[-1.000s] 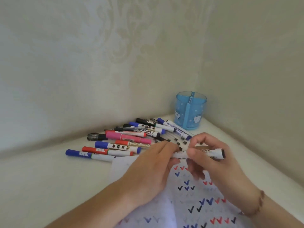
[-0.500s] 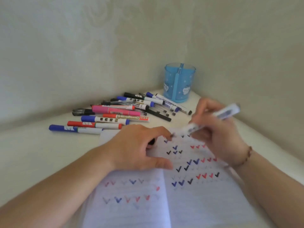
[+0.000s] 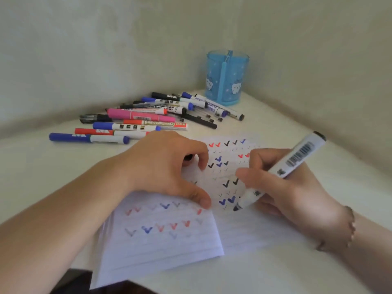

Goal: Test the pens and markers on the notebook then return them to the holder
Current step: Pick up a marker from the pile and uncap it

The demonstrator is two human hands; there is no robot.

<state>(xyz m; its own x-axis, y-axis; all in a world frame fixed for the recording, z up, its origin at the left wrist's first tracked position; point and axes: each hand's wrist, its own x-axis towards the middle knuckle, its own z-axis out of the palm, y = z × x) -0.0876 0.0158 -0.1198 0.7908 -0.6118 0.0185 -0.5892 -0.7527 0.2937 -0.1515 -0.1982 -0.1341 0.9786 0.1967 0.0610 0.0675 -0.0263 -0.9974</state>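
a white black-tipped whiteboard marker (image 3: 280, 172) was gripped by the right hand (image 3: 284, 187), tip on the open lined notebook (image 3: 161, 240). a dark cap (image 3: 188, 157) was pinched under the curled left hand (image 3: 165, 166), resting on the notebook. beyond the notebook lay the loose pile of markers (image 3: 144, 117) and the blue plastic holder (image 3: 227, 77).

Open notebook of matt white lined paper (image 3: 161, 247); translucent blue glossy plastic pen holder (image 3: 227, 79); heap of smooth plastic-barrelled markers and pens (image 3: 146, 117); white plastic marker with printed barcode label (image 3: 282, 170); smooth matt off-white counter (image 3: 318, 270); beaded bracelet (image 3: 350, 228).
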